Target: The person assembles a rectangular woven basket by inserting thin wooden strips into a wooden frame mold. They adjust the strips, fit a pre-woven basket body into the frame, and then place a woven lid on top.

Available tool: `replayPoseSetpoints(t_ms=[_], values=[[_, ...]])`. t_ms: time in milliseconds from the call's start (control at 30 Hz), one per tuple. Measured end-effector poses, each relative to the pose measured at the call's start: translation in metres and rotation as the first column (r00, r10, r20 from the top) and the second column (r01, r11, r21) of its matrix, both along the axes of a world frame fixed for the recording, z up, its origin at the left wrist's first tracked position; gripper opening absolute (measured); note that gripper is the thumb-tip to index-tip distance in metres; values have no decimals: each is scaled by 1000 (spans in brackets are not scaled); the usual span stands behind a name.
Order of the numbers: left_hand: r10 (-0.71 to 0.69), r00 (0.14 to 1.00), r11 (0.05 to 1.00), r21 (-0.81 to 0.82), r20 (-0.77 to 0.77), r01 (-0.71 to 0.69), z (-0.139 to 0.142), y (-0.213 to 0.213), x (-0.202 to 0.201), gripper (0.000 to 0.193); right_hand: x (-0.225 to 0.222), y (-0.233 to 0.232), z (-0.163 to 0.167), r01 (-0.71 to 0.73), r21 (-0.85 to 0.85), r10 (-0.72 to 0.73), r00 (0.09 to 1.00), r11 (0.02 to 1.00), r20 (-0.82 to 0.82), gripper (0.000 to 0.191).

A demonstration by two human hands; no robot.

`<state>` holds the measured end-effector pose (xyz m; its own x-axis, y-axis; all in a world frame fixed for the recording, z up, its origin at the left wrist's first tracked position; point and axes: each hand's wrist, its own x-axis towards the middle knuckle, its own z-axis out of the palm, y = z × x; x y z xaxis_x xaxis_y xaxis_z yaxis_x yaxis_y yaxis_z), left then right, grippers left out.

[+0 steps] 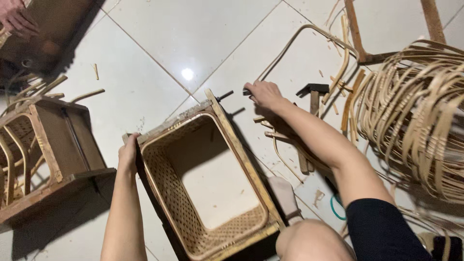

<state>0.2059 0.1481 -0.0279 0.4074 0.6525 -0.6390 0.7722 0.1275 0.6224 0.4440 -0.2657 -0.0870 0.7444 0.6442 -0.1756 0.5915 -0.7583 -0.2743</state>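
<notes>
1. One large bundle of loose cane strips (415, 116) fills the right side of the white tiled floor (159, 43), still unwoven.
2. One wooden box frame with woven cane walls (208, 188) lies in the middle of the floor, between the person's arms. Its sides look fully woven; the bottom is open, so the tile shows through. By my judgement the weaving is done and edge work is left.
3. One second wooden frame (53, 154) stands at the left, with only a few cane pieces in it.
4. The left hand (128, 153) rests on the box frame's near-left corner, fingers curled over the edge, steadying it.
5. The right hand (263, 94) reaches past the frame's far corner, fingers closed around a small dark tool (247, 91).
6. One hammer (313, 96) lies just beside that hand.
7. One other person's hand (17, 19) shows at the top left.
</notes>
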Motion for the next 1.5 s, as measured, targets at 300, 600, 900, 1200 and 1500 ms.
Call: replayPoseSetpoints(t_ms=[300, 600, 900, 1200, 1500], values=[[-1, 999, 1000, 28, -44, 2, -18, 17, 20, 47, 46, 107, -4, -359, -16, 344, 906, 933, -245, 32], [-13, 994, 999, -34, 112, 17, -28, 27, 22, 51, 32, 124, -26, -283, -38, 284, 959, 958, 16, 7], [-8, 975, 999, -30, 221, 15, -42, 39, 20, 51, 45, 136, -43, -370, -110, 369, 929, 923, -30, 23], [-64, 982, 998, 4, 176, 64, -43, 45, 18, 36, 34, 139, -43, -276, 290, 231, 956, 916, 180, 8], [-51, 980, 993, 110, 195, 30, -32, 48, 21, 34, 8, 148, -13, -266, 336, 120, 909, 904, 398, 33]])
